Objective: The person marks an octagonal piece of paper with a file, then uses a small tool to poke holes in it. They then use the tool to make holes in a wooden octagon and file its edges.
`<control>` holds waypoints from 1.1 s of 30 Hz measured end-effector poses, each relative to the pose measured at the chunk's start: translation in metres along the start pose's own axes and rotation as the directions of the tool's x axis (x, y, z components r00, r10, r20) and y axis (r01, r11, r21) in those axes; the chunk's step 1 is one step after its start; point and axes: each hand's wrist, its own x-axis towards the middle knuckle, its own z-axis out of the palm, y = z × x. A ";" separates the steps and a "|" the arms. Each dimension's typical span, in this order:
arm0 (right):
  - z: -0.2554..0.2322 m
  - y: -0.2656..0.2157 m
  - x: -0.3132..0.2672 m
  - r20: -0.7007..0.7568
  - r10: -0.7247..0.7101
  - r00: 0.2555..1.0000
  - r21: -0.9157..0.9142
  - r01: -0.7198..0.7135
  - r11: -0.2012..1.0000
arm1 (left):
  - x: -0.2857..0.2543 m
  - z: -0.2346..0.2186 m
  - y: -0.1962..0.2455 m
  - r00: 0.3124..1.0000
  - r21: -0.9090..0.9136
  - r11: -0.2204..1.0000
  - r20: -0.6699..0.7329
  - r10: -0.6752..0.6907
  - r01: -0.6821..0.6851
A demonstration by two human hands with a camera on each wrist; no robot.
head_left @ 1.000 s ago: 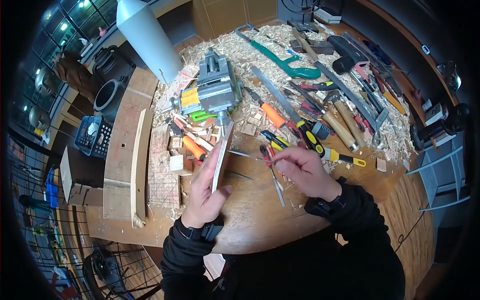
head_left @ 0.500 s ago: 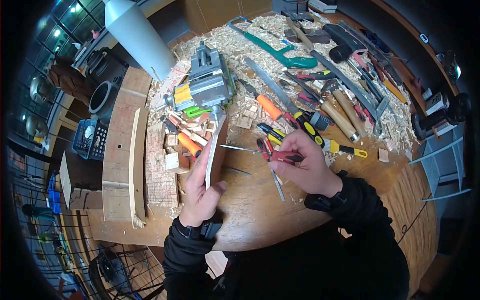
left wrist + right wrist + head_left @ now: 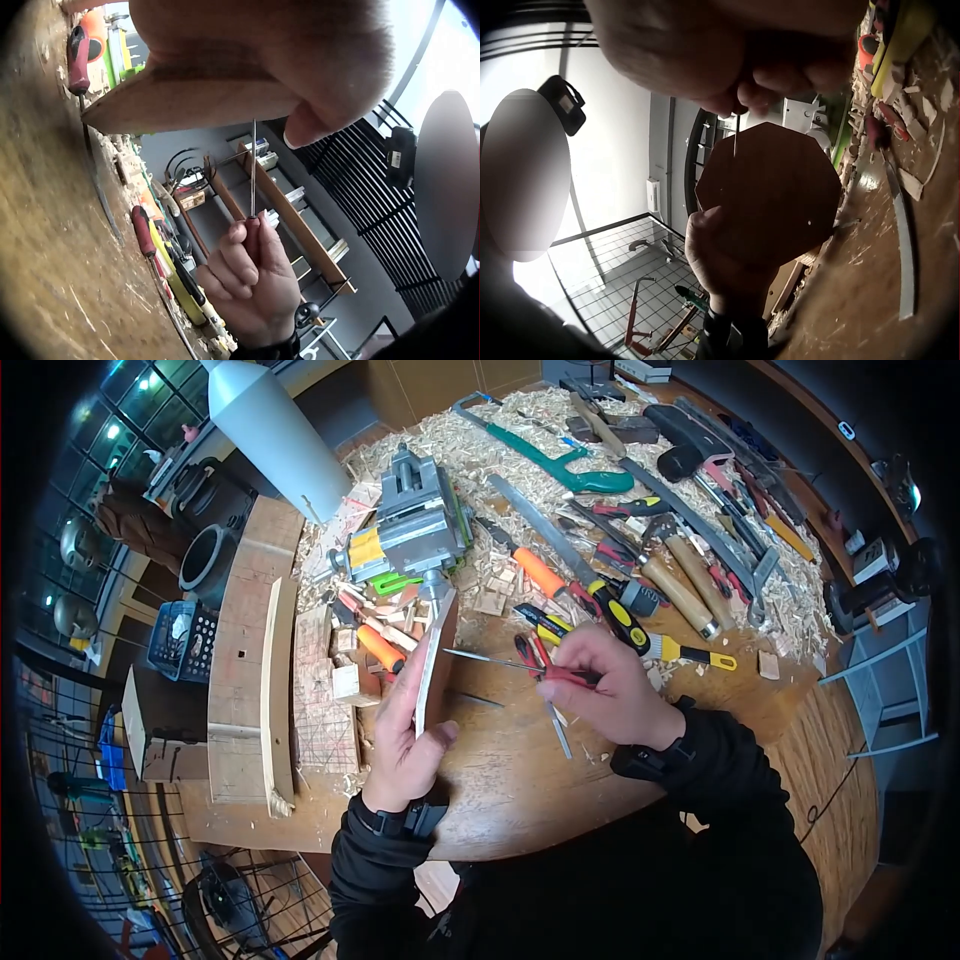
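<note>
My left hand (image 3: 405,750) holds a thin wooden board (image 3: 769,187) on edge, thumb at the near side and fingers along its outer face. Seen from the right wrist, the board has several straight sides and a small bright hole low on its face. My right hand (image 3: 622,698) grips a slim file (image 3: 574,677) by its red and black handle. The file's thin shaft points left, its tip right at the board's inner face. In the left wrist view the shaft (image 3: 253,169) runs from the right fingers up to the board.
A grey vise (image 3: 420,530) stands beyond the board. Wood shavings (image 3: 480,460) and many hand tools cover the back and right, including a green-handled saw (image 3: 600,482) and a yellow brush (image 3: 690,653). A long wooden strip (image 3: 278,700) and small wood blocks (image 3: 355,685) lie at left.
The right hand has turned, so the file's red handle now shows between its fingers. The left hand keeps its hold on the board. The head view has shifted slightly.
</note>
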 end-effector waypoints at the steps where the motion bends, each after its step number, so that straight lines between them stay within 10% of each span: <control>1: 0.003 -0.002 0.000 -0.115 -0.070 0.991 0.097 0.081 0.992 | -0.001 0.000 0.000 1.000 0.000 1.000 -0.002 -0.002 0.002; 4: -0.004 -0.013 0.001 0.038 0.215 0.976 0.133 -0.218 0.967 | -0.002 0.000 0.003 0.999 -0.017 0.999 -0.009 -0.047 0.047; 11: 0.002 -0.002 -0.001 -0.100 0.025 0.995 0.207 -0.004 0.978 | 0.001 -0.001 0.005 1.000 0.006 1.000 0.018 -0.013 0.013; 13: -0.008 -0.001 0.000 0.100 0.090 0.991 -0.063 -0.084 0.994 | 0.001 -0.001 0.004 1.000 0.008 1.000 0.020 -0.003 0.003; 16: -0.004 0.005 -0.003 -0.062 -0.083 0.995 -0.073 0.078 0.994 | 0.002 0.000 0.003 0.998 0.024 0.999 0.037 0.042 -0.043; 19: 0.001 -0.005 -0.002 -0.060 0.113 0.992 0.320 -0.089 0.943 | 0.001 -0.001 0.002 0.999 0.029 0.999 0.014 0.030 -0.030; 22: -0.009 -0.004 -0.002 0.076 0.059 0.995 -0.082 -0.053 0.995 | 0.000 -0.001 0.004 1.000 0.012 1.000 0.012 -0.002 0.002; 28: -0.006 -0.005 -0.003 0.017 0.140 0.990 0.208 -0.140 0.968 | 0.000 0.001 0.004 0.998 -0.018 0.998 -0.007 -0.066 0.066; 33: -0.003 0.003 -0.003 0.037 0.061 0.997 0.030 -0.062 0.998 | 0.002 -0.001 0.000 0.998 0.040 0.997 0.011 0.060 -0.060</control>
